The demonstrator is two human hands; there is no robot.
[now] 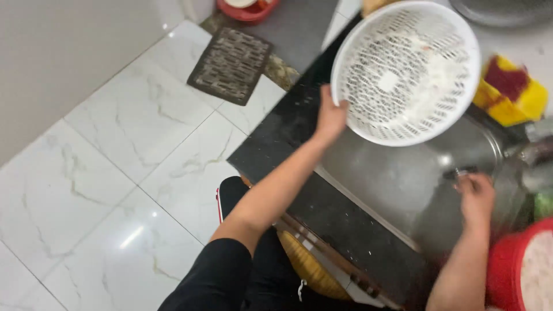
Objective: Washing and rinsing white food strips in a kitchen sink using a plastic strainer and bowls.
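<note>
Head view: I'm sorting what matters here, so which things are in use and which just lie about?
In use:
- white colander, held at its rim by the left hand
- steel sink under it
- right hand over the sink beside the tap

Lying about:
- yellow and red sponge
- red bowl
- floor mat

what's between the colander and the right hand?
Head view: only bare steel sink between the white colander, held at its rim by the left hand, and the right hand, which is at the tap.
</note>
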